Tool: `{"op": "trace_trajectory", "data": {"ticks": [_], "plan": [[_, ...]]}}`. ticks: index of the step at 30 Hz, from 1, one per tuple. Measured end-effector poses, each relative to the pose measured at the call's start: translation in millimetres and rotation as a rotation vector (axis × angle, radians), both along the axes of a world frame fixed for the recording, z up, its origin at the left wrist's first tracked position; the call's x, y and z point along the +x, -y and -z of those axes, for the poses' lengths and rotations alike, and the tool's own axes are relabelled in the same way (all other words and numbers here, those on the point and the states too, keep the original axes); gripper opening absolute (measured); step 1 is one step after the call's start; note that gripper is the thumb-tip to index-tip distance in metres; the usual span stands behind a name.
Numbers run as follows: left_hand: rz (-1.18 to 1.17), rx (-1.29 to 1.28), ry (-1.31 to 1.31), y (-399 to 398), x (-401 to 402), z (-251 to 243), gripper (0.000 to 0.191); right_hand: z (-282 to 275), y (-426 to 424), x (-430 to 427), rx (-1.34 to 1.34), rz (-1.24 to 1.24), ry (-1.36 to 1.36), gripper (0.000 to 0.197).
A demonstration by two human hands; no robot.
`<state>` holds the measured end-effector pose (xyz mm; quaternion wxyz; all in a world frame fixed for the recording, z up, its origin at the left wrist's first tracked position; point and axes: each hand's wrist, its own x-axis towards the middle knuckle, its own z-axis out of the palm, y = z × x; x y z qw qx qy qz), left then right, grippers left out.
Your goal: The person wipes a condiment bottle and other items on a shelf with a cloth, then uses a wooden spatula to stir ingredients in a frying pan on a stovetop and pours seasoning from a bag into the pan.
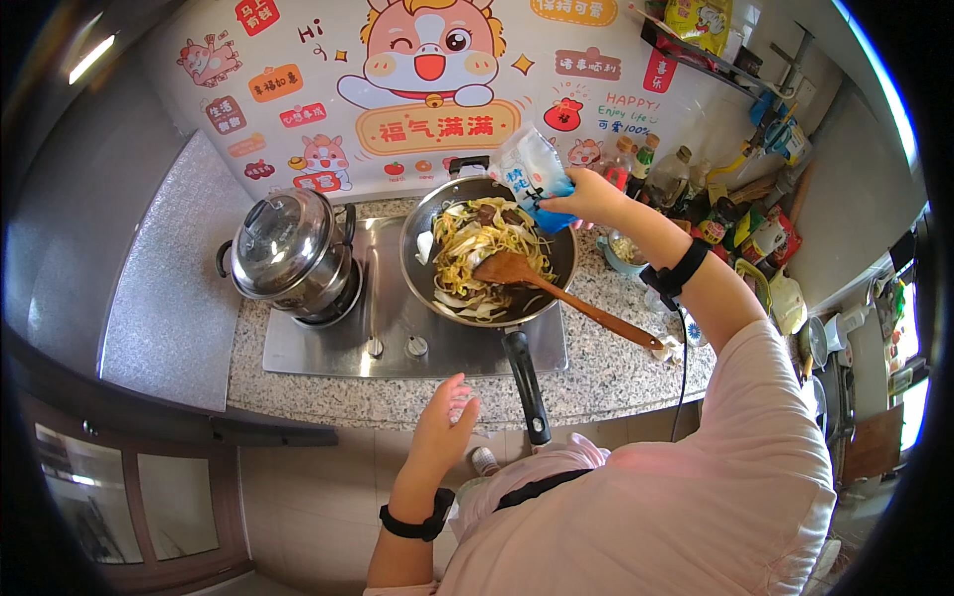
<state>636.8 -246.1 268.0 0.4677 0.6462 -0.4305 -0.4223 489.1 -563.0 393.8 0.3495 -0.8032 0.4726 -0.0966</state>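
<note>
My right hand [592,198] grips a white and blue plastic bag [533,179], tilted over the back right part of a wok [414,277]. Noodle-like strands, pale leafy vegetable pieces and dark brown pieces [477,238] lie in the wok. A wooden spatula [581,300] rests with its blade in the food and its handle across the right rim. My left hand [444,425] is empty, fingers apart, in front of the counter edge, left of the wok's black handle [528,387]. Whether anything leaves the bag cannot be seen.
A lidded steel pot [287,253] stands on the left burner of the gas stove [320,346]. Right of the wok are a small bowl with chopped pale pieces [624,249], garlic bulbs [668,350], bottles [642,158] and packets. A shelf [697,56] juts out above. A cable hangs from my right wristband.
</note>
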Motion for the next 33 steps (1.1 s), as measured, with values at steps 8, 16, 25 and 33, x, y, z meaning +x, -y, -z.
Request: {"op": "trace_trajectory", "data": {"ticks": [8, 16, 25, 33], "plan": [[0.004, -0.023, 0.025, 4.0, -2.2, 2.9, 0.045, 3.8, 2.4, -35.4, -0.048, 0.08, 0.081, 0.048], [0.037, 0.003, 0.053, 10.1, -5.7, -1.8, 0.045, -4.6, -14.1, -75.4, 0.001, 0.071, -0.042, 0.048], [0.08, -0.015, 0.096, 17.8, -11.4, 0.2, 0.045, 26.5, -19.8, -107.5, 0.067, 0.17, 0.163, 0.044], [0.045, 0.044, 0.094, 20.5, -10.7, -4.5, 0.041, 58.4, -12.0, -145.2, 0.219, 0.379, 0.976, 0.036]]}}
